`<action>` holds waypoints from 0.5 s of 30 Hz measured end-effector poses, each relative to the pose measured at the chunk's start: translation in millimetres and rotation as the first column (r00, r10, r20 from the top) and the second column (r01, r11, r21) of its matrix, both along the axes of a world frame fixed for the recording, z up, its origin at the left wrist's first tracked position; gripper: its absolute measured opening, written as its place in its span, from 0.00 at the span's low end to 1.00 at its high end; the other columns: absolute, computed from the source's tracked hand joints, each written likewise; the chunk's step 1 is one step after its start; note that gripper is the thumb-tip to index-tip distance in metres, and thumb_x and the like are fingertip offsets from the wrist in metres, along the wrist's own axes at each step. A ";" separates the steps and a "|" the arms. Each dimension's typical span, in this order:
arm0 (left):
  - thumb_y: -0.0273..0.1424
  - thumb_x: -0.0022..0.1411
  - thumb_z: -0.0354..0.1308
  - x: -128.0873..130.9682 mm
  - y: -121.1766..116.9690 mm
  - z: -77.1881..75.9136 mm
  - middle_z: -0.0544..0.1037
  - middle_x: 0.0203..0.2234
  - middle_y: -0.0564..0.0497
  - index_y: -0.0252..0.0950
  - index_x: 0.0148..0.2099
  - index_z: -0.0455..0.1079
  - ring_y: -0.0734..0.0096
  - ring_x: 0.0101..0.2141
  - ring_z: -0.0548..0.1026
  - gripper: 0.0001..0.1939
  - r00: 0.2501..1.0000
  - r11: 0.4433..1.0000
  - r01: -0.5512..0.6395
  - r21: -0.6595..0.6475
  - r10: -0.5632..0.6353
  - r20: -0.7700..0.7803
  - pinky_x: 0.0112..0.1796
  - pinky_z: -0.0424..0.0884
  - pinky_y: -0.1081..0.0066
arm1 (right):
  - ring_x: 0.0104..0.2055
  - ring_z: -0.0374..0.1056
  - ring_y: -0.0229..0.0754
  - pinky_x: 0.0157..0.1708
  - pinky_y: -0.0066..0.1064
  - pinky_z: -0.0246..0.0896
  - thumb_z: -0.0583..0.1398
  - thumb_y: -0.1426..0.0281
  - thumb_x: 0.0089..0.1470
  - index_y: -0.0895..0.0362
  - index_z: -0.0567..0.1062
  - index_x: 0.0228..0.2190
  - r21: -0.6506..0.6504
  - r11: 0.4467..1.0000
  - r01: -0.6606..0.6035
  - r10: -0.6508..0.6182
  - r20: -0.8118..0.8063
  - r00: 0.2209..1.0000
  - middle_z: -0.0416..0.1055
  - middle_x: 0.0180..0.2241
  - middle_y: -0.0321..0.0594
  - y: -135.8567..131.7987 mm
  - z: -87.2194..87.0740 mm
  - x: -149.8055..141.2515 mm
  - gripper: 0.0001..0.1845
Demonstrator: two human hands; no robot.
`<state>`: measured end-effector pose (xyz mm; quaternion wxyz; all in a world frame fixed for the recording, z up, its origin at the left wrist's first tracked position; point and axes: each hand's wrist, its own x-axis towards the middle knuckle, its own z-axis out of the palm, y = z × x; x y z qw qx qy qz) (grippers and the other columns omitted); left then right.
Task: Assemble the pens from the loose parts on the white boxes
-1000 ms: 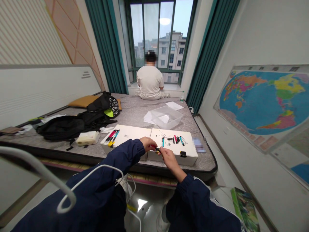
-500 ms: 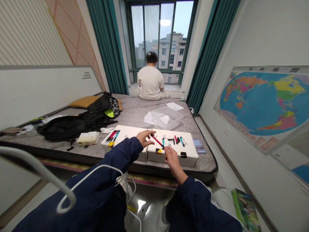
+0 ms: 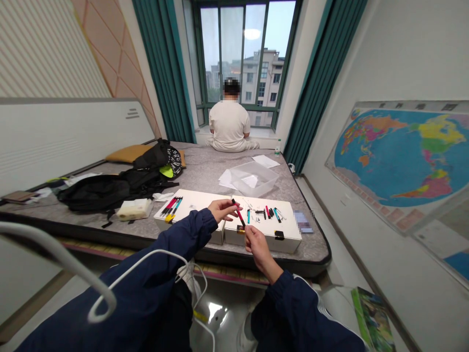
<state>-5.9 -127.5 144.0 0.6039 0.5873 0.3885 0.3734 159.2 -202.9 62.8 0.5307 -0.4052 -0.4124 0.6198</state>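
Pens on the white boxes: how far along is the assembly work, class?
Apparently done: the row of pens on the left box. In hand: a red-and-black pen, its near end in the right hand, the left hand at its far end. Probably left: the loose coloured and black parts on the right box. Whether they suffice for more pens, I cannot tell.

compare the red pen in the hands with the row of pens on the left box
The red pen is raised and tilted, its lower end in the right hand and its upper part at the left hand; the row of pens lies on the left box.
The red pen shows red and black; the row of pens also includes blue.

Both have slim bodies.
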 end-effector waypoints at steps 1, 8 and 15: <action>0.44 0.45 0.66 -0.6 0.5 0.2 0.77 0.43 0.39 0.31 0.43 0.69 0.67 0.34 0.78 0.27 1.000 1.000 -0.007 -0.019 0.008 0.013 0.30 0.73 0.71 | 0.16 0.35 0.28 0.14 0.20 0.33 0.58 0.51 0.49 0.57 0.68 0.33 -0.001 1.000 -0.006 0.006 -0.004 1.000 0.42 0.15 0.22 -0.5 -0.1 0.2 0.21; 0.41 0.44 0.68 -6.3 4.9 -3.8 0.77 0.40 0.40 0.34 0.44 0.64 0.66 0.32 0.78 0.28 0.997 0.997 -0.001 -0.080 0.006 0.072 0.31 0.74 0.68 | 0.16 0.39 0.28 0.13 0.19 0.36 0.60 0.53 0.48 0.57 0.69 0.31 0.053 0.994 0.099 -0.099 -0.001 0.995 0.44 0.15 0.23 -1.0 5.0 7.5 0.20; 0.41 0.39 0.70 -7.4 5.1 -23.8 0.79 0.30 0.44 0.31 0.35 0.65 0.69 0.25 0.77 0.26 0.994 0.998 0.057 -0.013 -0.058 -0.095 0.25 0.72 0.73 | 0.14 0.42 0.28 0.13 0.22 0.38 0.62 0.55 0.46 0.57 0.69 0.33 0.209 0.933 0.293 -0.317 0.088 0.944 0.50 0.14 0.24 18.2 33.9 31.0 0.19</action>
